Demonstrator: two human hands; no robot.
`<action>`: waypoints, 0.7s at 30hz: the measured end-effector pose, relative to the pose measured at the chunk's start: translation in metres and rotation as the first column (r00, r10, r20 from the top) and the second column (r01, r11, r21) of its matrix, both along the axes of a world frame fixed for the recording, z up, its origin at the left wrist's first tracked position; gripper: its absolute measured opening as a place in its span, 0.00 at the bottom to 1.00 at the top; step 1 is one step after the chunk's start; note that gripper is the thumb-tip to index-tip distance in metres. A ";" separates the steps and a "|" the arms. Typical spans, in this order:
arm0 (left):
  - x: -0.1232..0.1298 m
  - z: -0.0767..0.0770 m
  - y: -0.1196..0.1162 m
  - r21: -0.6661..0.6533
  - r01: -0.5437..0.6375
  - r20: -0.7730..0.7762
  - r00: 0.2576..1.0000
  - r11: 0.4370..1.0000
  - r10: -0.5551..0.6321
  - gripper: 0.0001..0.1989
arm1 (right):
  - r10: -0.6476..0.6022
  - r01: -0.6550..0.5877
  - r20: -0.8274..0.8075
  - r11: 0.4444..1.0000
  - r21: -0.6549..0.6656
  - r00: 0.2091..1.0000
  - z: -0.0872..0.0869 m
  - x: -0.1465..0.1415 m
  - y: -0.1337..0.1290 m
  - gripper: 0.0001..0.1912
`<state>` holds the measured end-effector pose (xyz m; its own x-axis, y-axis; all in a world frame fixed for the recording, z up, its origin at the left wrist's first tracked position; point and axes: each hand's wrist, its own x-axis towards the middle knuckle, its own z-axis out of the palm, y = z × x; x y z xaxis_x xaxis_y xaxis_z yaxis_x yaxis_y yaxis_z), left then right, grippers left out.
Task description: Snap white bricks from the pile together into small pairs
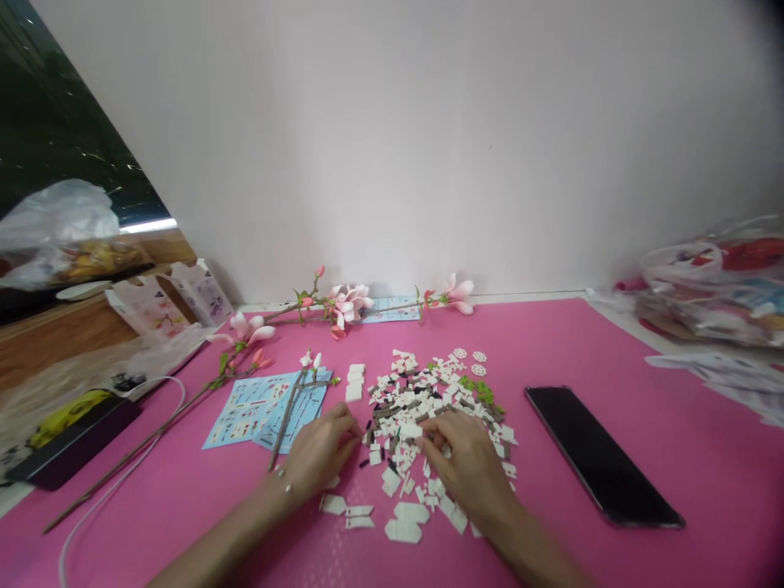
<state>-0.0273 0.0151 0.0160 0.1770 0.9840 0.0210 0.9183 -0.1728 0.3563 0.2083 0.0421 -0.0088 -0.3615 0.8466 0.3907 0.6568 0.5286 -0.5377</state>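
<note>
Plastic building bricks (422, 416), matte white, brown and green, lie heaped on a smooth pink desk mat (716, 482). Right hand (465, 465) curls into the heap, fingers together; left hand (318, 449) rests just beside it, fingers bunched. Whether either pinches a brick cannot be told.

No text can be read: the print on the blue printed sheets (260, 411) is too small to make out.

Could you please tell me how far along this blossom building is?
Done: a long pink blossom branch lies by the wall. In hand: the right hand works in the loose pile of white and brown bricks, left hand beside it. Left: most of that pile.
</note>
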 end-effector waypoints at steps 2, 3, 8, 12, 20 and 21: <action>0.001 0.000 0.001 -0.011 -0.009 -0.004 1.000 1.000 0.009 0.09 | -0.012 0.012 0.005 1.000 0.005 1.000 0.001 0.000 0.000 0.05; 0.001 0.000 0.001 -0.014 -0.011 -0.005 1.000 1.000 0.011 0.09 | -0.015 0.015 0.006 1.000 0.010 1.000 0.001 0.000 0.001 0.06; 0.006 0.004 0.001 -0.023 -0.007 0.003 1.000 1.000 0.007 0.09 | -0.026 0.026 0.000 1.000 0.012 1.000 0.003 -0.001 0.000 0.07; 0.015 0.006 -0.001 -0.010 0.033 0.029 0.999 0.999 -0.032 0.08 | -0.045 0.043 -0.058 0.999 -0.031 0.997 0.004 -0.001 0.000 0.07; 0.033 0.000 0.000 0.030 0.131 0.048 0.990 0.991 -0.132 0.09 | -0.169 0.021 -0.454 0.950 -0.313 0.875 0.011 -0.003 0.000 0.11; 0.033 0.000 0.001 0.034 0.133 0.047 0.990 0.991 -0.134 0.09 | -0.189 0.003 -0.508 0.939 -0.345 0.840 0.012 -0.003 0.000 0.12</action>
<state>0.0056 0.0157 0.0157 0.3046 0.9504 0.0631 0.8680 -0.3043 0.3925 0.2053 0.0424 0.0035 -0.0898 0.9757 0.1999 0.2618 0.2168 -0.9405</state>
